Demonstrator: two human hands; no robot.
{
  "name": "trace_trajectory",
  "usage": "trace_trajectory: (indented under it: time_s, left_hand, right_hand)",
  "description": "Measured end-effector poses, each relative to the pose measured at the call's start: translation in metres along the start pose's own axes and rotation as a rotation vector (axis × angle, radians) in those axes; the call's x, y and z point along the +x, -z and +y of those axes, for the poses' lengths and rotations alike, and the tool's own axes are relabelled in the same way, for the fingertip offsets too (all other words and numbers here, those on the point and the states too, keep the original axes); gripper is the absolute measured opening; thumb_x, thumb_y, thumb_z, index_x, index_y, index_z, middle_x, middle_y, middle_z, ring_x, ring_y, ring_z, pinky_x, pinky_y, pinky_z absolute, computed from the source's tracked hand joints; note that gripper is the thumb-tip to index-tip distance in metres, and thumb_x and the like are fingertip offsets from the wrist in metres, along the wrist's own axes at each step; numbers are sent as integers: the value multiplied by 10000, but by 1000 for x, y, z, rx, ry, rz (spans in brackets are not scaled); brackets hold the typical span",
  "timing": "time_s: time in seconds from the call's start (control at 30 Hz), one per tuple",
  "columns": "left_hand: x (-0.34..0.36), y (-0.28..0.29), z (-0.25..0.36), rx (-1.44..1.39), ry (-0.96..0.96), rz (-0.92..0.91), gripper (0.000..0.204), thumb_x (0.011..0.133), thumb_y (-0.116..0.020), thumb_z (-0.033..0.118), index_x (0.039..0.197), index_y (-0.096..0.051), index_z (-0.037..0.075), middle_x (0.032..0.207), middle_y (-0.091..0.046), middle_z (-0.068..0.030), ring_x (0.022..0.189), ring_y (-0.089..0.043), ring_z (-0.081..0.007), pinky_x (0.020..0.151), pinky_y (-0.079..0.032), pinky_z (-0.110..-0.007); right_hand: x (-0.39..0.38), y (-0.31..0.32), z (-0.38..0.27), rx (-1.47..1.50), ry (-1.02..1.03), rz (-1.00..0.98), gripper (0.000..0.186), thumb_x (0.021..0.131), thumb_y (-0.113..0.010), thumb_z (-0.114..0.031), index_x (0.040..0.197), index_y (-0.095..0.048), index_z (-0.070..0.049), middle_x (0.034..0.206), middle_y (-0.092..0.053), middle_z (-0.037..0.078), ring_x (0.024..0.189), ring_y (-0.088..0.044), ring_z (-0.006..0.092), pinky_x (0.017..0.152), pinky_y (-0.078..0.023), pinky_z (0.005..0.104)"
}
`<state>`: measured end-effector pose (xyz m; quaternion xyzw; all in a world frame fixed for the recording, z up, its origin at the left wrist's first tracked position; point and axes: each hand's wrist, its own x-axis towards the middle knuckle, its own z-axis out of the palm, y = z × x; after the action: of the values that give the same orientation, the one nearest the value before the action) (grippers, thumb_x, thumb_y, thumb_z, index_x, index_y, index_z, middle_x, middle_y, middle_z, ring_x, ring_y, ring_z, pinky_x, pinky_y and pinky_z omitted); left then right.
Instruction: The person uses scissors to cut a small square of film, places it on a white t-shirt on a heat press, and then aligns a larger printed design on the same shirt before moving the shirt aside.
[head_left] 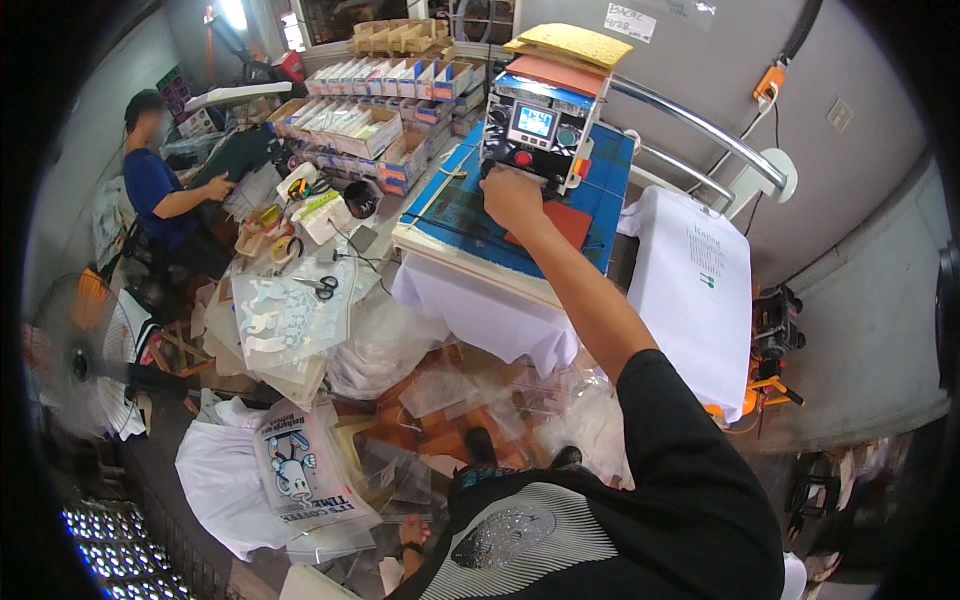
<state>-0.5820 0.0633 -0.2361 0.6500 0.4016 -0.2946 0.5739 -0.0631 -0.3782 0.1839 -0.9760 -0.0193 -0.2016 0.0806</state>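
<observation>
My right hand reaches up to the front of a heat press with a lit display and red button, fingers closed round its dark handle, partly hidden by the hand. The press stands on a blue platform with an orange-red sheet under and beside my wrist, and white fabric hanging below. A printed white shirt lies on a board to the right. My left hand hangs low near my body, fingers loosely apart with nothing seen in them, beside a printed sheet on white cloth.
A co-worker in blue is at the cluttered table's left. Boxes of sheets, scissors and transfer sheets occupy the table. A fan stands lower left. Plastic scraps litter the floor. A metal arm spans the back right.
</observation>
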Motion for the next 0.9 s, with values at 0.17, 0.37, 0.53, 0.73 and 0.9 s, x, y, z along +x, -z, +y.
trace_trajectory:
  time_s: [0.17, 0.37, 0.53, 0.73, 0.9]
  left_hand:
    - [-43, -20, -54, 95, 86, -79, 198, 945, -525, 184, 986, -637, 26, 765, -655, -92, 587, -620, -172, 464, -465, -304]
    - [-55, -13, -25, -72, -51, -50, 177, 948, -547, 180, 997, -633, 34, 757, -659, -103, 565, -633, -187, 431, -452, -293]
    - [-80, -28, 5, 57, -215, 260, 157, 947, -561, 169, 952, -645, 36, 736, -668, -105, 564, -641, -192, 422, -444, -282]
    - [-83, -91, 1, 366, 3, -33, 209, 936, -547, 221, 891, -642, 40, 722, -663, -94, 572, -631, -190, 480, -462, -322]
    - [-53, -135, 58, 617, -109, -166, 250, 927, -534, 256, 852, -634, 40, 714, -656, -87, 587, -624, -191, 528, -475, -350]
  right_hand:
    - [11, 4, 0, 65, -156, -97, 504, 917, -536, -507, 927, -713, -36, 883, -706, 184, 845, -691, 371, 750, -541, 487]
    - [5, 11, 4, 170, -178, -26, 485, 903, -552, -520, 970, -726, -72, 951, -716, 158, 926, -686, 346, 786, -533, 459]
    - [-21, 13, 62, 191, -122, 12, 434, 890, -578, -462, 902, -747, -62, 931, -724, 147, 869, -702, 333, 747, -545, 454]
    - [-77, 29, 100, 268, -136, 11, 284, 854, -623, -335, 891, -756, -88, 923, -726, 125, 876, -706, 301, 719, -550, 416]
    - [-137, 68, 161, 206, -76, 80, 378, 903, -583, -409, 818, -720, -67, 787, -713, 95, 744, -703, 263, 640, -538, 404]
